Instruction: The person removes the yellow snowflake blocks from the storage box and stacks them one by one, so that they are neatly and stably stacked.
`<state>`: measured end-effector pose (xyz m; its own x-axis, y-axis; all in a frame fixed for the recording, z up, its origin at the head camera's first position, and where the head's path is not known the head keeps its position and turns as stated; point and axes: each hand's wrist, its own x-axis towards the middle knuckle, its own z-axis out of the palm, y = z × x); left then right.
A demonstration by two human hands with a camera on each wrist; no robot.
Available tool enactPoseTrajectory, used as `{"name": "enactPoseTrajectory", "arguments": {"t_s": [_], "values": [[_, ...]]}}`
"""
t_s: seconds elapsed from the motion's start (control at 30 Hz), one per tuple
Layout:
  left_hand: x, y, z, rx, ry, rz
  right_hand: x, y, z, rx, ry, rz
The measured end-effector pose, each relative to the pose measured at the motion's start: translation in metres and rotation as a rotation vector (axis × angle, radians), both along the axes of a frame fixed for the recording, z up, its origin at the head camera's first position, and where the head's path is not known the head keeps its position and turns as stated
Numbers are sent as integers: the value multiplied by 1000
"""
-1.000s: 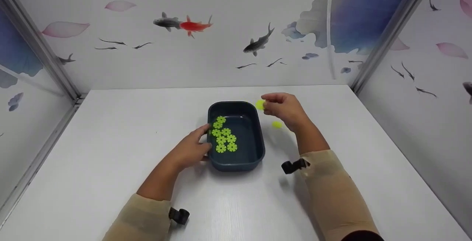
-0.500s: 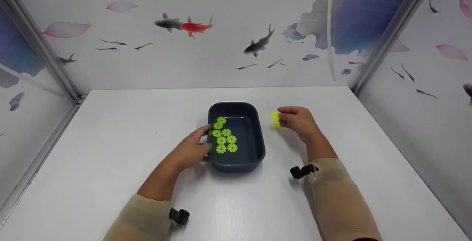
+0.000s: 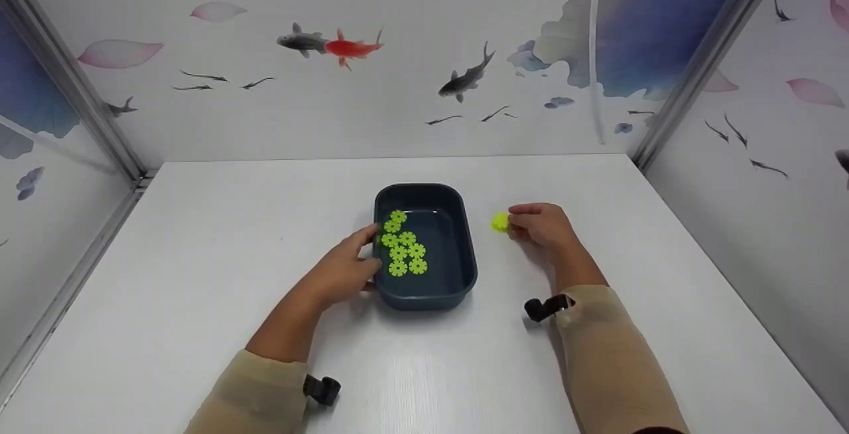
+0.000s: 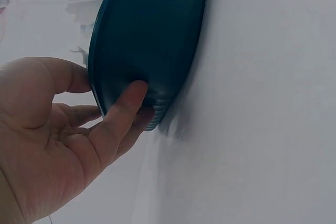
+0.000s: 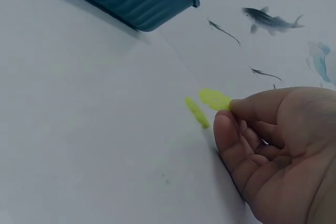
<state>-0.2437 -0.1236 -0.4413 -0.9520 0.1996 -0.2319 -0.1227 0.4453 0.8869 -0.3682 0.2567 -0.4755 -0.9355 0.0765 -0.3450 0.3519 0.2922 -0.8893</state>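
Note:
A dark blue rectangular plastic basin [image 3: 454, 268] stands on the white table. Several yellow-green notched interlocking discs [image 3: 398, 252] lie on its floor, mostly along the left half. My left hand [image 3: 337, 269] rests against the basin's left wall with spread fingers; the left wrist view shows fingertips [image 4: 137, 88] on its outer side. To the right of the basin, my right hand [image 3: 545, 227] pinches a bright yellow disc [image 5: 212, 98] between thumb and finger. Another yellow disc [image 5: 197, 113] is on the table just beside it; in the head view the two overlap.
The white table [image 3: 199, 255] is bounded by a printed back panel [image 3: 398, 109] and side panels with metal posts [image 3: 710, 56]. Small black cameras [image 3: 547, 308] are strapped to both wrists. Bare table surface surrounds the basin.
My right hand, with its pinched disc, has moved right and down from near the basin's rim to the disc on the table. My left hand and the basin stay put.

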Motion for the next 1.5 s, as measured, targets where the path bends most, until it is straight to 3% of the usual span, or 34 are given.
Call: {"name": "enactPoseTrajectory", "arguments": {"t_s": [0.9,1.1,1.3,1.5], "values": [[-2,-1,-2,19,-5,-9,4,-9,1,37,29,-45],[-2,-1,-2,30,-1,-10,7,-25,18,-3,97,6],[-2,-1,-1,27,8,-12,19,-53,42,-101,190,126],[-2,0,-2,9,3,-4,30,-84,67,-177,225,255]]}}
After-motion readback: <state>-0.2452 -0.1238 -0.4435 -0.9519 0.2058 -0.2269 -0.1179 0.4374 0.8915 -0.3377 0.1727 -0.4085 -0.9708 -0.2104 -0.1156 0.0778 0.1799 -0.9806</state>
